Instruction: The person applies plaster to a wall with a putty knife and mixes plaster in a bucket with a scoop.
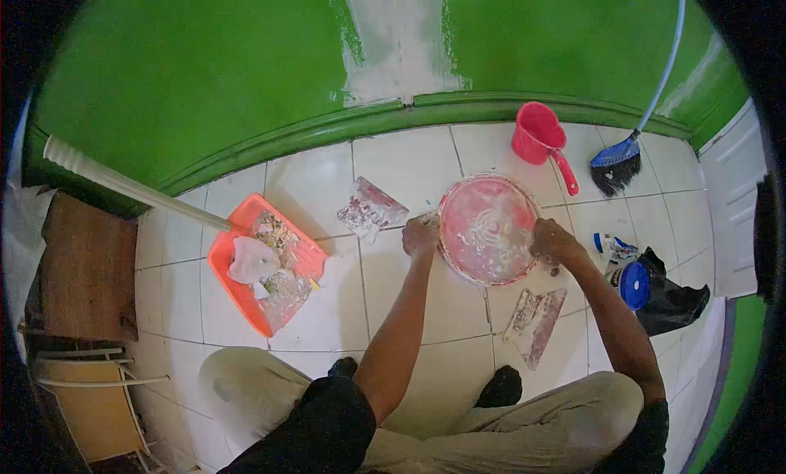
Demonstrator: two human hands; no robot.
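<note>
Head view: person seated on the tiled floor [409, 163].
Left hand [420, 235]: fingers clasp the left rim of the basin.
Right hand [550, 239]: grasps the right rim.
Pink basin [485, 228]: between both hands, white paste inside.

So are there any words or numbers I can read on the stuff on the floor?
None can be read.
The small packet beside the blue lid has print on it, but it is too small and blurred.
The pink basin, red scoop and orange dustpan show no writing.
</note>
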